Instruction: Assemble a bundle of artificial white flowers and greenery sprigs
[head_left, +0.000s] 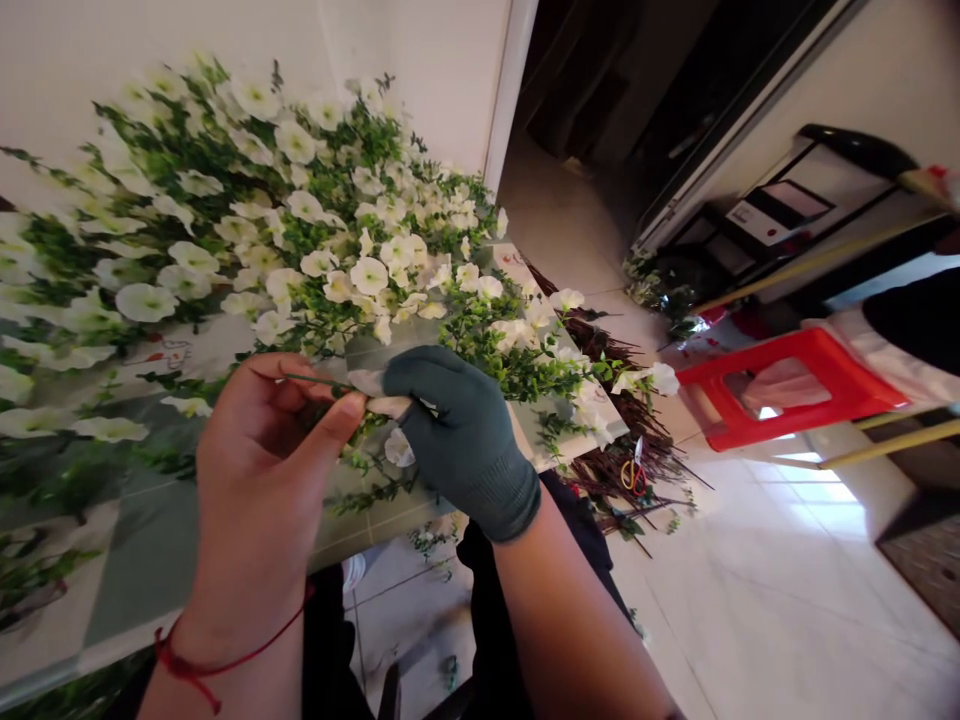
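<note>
Above the tabletop (142,570), left hand (274,450) and gloved right hand (461,435) pinch a green stem (311,380). White flowers (370,276) crowd the tabletop.

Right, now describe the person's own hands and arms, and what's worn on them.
The right hand wears a dark grey-green glove with a ribbed cuff. The left hand is ungloved, with a thin red cord knotted around its wrist, loose ends hanging. Both forearms look sleeveless where they show.
</note>
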